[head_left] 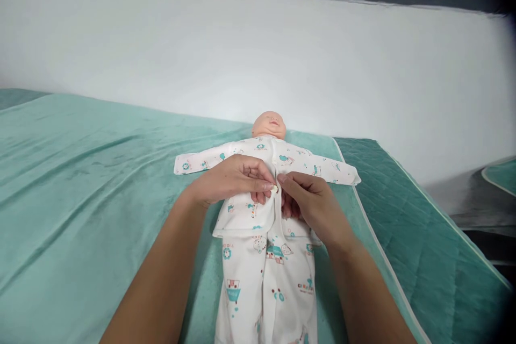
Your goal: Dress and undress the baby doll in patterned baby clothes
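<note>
A baby doll lies on its back with its arms stretched out sideways. It wears a white printed jacket and matching trousers. At the jacket's front opening, my left hand pinches a small pale button between thumb and forefinger. Facing it, my right hand has thumb and forefinger closed on the edge of the other front panel, beside the button. The fingertips of the two hands nearly meet. Whether the button sits in its hole I cannot tell.
A light green sheet with creases lies under the doll. To the right runs a darker quilted green cover with pale piping. A white wall rises behind the bed. Part of another green-covered surface shows at the right edge.
</note>
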Demonstrator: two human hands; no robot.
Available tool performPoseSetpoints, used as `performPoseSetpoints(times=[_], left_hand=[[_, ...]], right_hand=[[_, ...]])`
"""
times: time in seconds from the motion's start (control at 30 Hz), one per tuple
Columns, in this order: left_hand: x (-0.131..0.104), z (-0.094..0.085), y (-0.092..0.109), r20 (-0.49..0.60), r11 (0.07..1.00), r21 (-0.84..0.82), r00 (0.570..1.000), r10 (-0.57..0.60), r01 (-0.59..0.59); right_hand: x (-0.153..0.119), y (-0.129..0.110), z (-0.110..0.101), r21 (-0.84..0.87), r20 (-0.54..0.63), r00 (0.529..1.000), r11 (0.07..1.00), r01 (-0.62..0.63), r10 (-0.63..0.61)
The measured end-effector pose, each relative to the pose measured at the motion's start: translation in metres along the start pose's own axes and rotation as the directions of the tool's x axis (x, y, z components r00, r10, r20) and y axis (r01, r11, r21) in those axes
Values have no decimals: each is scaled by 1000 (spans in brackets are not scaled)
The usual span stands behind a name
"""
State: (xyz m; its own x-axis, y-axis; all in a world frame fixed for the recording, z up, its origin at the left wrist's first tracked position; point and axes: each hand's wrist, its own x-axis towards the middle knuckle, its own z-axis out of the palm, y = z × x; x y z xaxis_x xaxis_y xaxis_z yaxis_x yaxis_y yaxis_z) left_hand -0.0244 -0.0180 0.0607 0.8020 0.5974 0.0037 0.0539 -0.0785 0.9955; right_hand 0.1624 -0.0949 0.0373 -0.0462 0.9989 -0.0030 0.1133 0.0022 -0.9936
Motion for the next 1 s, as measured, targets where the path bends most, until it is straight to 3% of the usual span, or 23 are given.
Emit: performPoseSetpoints(times=[0.37, 0.7, 1.0], left_hand=[[3, 1, 0, 1, 996, 76, 999, -45, 44], [1, 4, 5, -14, 983, 125, 991, -131, 132], [0, 5, 6, -33, 981, 136, 991, -133, 136]], right_hand=[[3, 2, 0, 163, 10, 1000, 986, -16, 15], [2, 4, 2, 155, -23, 1000, 988, -4, 8], [2, 3, 3, 152, -25, 1000, 988, -15, 19]])
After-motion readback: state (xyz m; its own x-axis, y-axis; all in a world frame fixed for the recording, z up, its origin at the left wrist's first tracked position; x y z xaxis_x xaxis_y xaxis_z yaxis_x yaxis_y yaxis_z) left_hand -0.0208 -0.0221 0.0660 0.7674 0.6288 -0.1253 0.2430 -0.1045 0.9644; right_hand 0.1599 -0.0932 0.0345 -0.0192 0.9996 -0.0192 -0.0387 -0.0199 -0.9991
